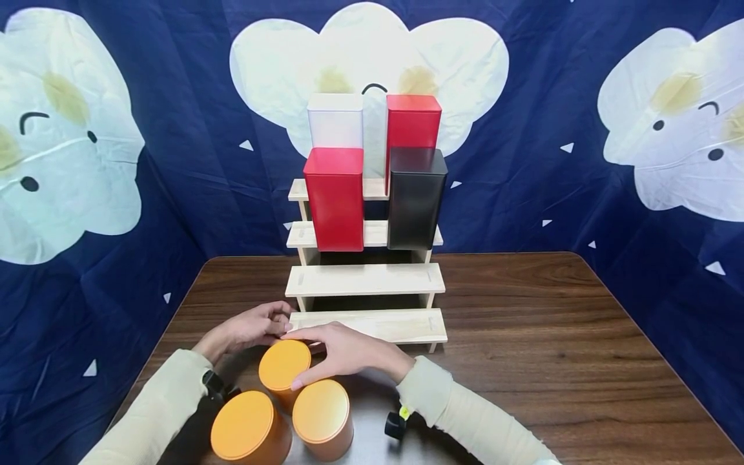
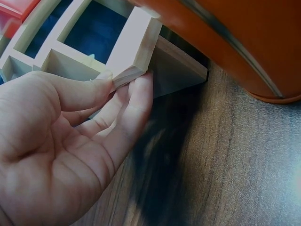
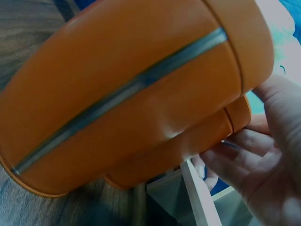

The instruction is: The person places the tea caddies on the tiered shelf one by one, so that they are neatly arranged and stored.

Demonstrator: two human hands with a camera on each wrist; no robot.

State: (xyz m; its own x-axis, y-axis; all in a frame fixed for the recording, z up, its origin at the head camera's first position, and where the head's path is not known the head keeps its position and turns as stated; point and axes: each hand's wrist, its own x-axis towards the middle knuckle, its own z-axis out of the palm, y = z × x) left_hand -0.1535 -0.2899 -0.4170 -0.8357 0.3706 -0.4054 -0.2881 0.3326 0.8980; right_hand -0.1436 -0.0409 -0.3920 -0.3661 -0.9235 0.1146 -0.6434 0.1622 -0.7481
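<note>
My left hand (image 1: 252, 328) is at the left end of a stepped wooden rack (image 1: 366, 326). In the left wrist view its thumb and fingertips pinch the end of the lowest step board (image 2: 134, 44). My right hand (image 1: 343, 352) holds the rearmost of three orange round canisters (image 1: 285, 365) near its lid, thumb on the near side and fingers behind. Two more lidded canisters stand close in front: one at the left (image 1: 244, 426), one at the right (image 1: 322, 413). The right one hides part of the held canister in the right wrist view.
On the rack's upper steps stand a white box (image 1: 336, 123), a red box (image 1: 413, 119), a nearer red box (image 1: 335, 200) and a black box (image 1: 415, 200). The dark wood table (image 1: 523, 336) extends right. A blue cloud-patterned cloth (image 1: 186, 129) hangs behind.
</note>
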